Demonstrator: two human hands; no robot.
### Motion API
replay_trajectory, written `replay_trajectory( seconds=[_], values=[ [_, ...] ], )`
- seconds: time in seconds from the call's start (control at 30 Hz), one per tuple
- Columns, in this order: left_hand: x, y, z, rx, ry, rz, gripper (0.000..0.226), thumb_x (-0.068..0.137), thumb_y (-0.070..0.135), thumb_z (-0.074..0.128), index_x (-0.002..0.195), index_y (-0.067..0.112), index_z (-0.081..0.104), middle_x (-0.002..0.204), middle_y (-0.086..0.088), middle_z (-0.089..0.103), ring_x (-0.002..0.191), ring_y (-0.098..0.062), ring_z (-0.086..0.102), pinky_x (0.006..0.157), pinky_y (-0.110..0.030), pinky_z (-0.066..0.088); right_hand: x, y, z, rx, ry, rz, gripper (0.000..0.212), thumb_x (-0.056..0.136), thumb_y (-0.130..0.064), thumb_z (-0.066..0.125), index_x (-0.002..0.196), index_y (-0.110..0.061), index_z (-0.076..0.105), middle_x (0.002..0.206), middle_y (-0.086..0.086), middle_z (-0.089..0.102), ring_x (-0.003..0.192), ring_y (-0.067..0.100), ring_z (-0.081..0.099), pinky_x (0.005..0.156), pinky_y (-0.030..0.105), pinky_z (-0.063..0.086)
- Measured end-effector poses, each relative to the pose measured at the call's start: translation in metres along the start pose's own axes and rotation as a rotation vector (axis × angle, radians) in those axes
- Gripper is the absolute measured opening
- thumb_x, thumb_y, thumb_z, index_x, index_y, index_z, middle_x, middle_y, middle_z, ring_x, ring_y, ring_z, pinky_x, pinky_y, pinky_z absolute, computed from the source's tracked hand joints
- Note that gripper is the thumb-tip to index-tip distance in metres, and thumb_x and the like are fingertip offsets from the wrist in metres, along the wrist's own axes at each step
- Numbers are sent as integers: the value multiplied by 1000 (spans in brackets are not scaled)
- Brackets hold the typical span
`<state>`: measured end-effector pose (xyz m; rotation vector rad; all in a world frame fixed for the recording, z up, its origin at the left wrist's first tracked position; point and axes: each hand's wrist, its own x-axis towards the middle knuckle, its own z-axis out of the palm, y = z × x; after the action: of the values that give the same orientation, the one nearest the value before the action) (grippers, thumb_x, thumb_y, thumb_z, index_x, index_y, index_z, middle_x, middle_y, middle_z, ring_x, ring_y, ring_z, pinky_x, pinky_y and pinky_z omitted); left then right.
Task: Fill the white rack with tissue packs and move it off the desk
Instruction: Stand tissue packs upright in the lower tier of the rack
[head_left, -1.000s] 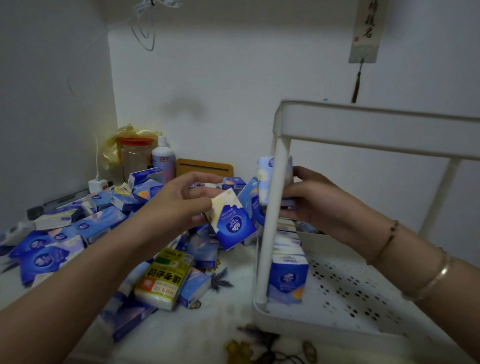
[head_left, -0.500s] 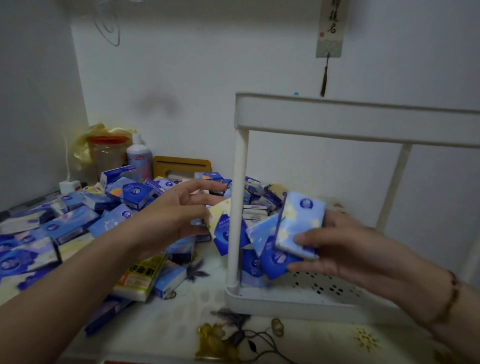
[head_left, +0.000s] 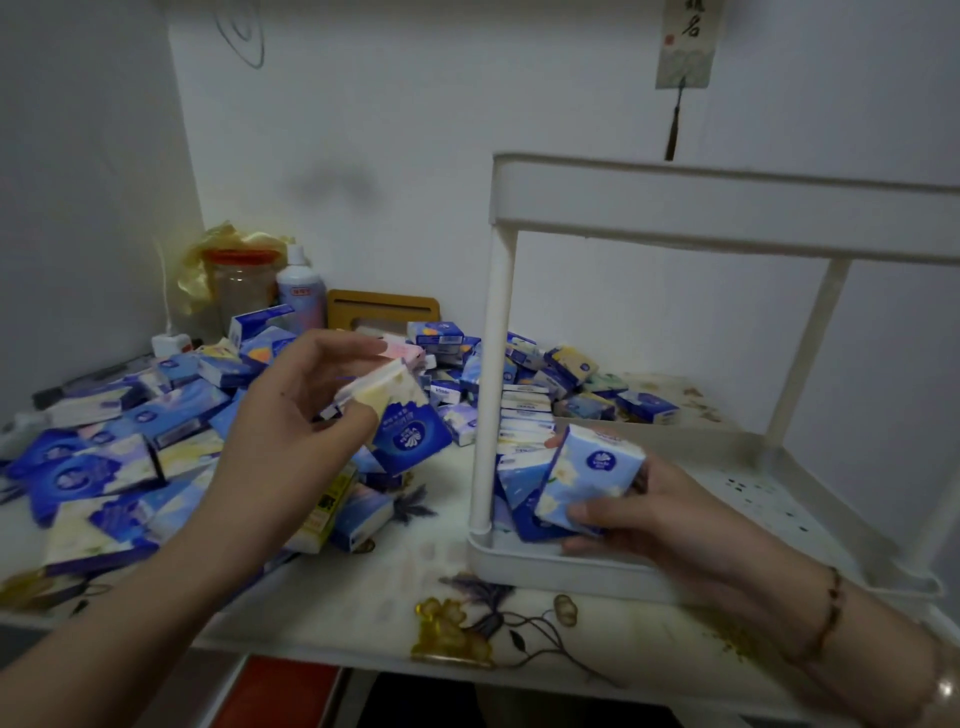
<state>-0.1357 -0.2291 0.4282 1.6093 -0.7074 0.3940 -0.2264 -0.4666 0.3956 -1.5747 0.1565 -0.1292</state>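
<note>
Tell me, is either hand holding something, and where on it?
Both. The left hand pinches a blue-and-cream tissue pack at its top end. The right hand grips a pale blue tissue pack around its lower end, over the white plastic rack.

Home corner: desk (head_left: 363, 582), jar (head_left: 240, 291), wall scroll (head_left: 687, 41).

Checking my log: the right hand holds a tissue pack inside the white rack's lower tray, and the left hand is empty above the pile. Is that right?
Not quite: the left hand is not empty. The head view shows it holding a blue and yellow tissue pack above the pile. The right hand does hold a pack in the white rack's lower tray.
</note>
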Motion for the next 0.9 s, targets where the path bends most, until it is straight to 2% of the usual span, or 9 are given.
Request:
replay_trajectory(
  seconds=[0.1,0.2,0.3,0.4,0.53,0.67,0.73,0.83,0.9],
  values=[
    [-8,4,0,-29,29,-11,44,80,-19,50,101,18,63,99,11,70,96,0,64,77,-31,56,1,2,1,-23,20,-24,54,76,15,66,119,-16,56,106,14,71,93,30,70,79,43,59],
    [-15,11,1,-72,5,-15,42,82,-19,50,101,16,63,101,8,70,99,-2,64,81,-35,57,1,2,3,-171,43,-72,51,76,12,69,115,-15,51,109,17,68,96,32,67,83,42,54],
    [-23,18,4,-129,-76,-8,41,82,-20,52,100,15,64,101,7,70,100,-3,64,81,-32,56,1,1,3,-412,64,-101,49,78,1,72,112,-21,45,104,7,68,87,16,65,71,25,54],
    [-30,26,13,-179,-164,16,30,79,-8,60,97,15,65,102,9,70,101,-1,64,78,-19,56,2,2,1,-609,34,-39,54,79,-12,74,116,-26,38,104,-4,64,85,5,62,72,18,53],
    [-35,30,34,-201,-248,49,28,75,-2,59,98,14,64,100,10,71,101,-1,64,74,-13,53,5,1,3,-828,6,3,60,81,-28,72,121,-30,26,99,-6,51,78,-1,51,56,6,41],
    [-31,29,37,-250,-214,33,29,72,-1,60,97,14,65,100,10,71,98,1,65,71,-11,52,1,-10,1,-880,-141,54,27,90,-25,58,111,-28,42,105,-5,56,85,-6,56,69,12,46],
    [-29,25,34,-261,-177,13,32,77,-14,65,96,12,65,99,9,71,96,1,65,71,-11,53,0,-12,-1,-896,-170,55,26,91,-24,55,116,-23,49,112,1,61,96,8,60,82,24,48],
    [-29,22,34,-270,-196,14,30,72,-8,66,96,11,65,99,7,72,95,0,66,71,-10,53,0,-13,2,-1003,-167,35,19,94,-33,52,103,-15,54,95,3,60,79,12,52,68,26,41],
    [-31,21,36,-267,-239,28,32,68,1,58,97,13,65,99,7,71,97,-1,66,72,-10,52,2,-10,5,-1067,-146,20,29,95,-40,49,102,-12,57,91,3,60,79,16,54,68,29,43]
  ],
)
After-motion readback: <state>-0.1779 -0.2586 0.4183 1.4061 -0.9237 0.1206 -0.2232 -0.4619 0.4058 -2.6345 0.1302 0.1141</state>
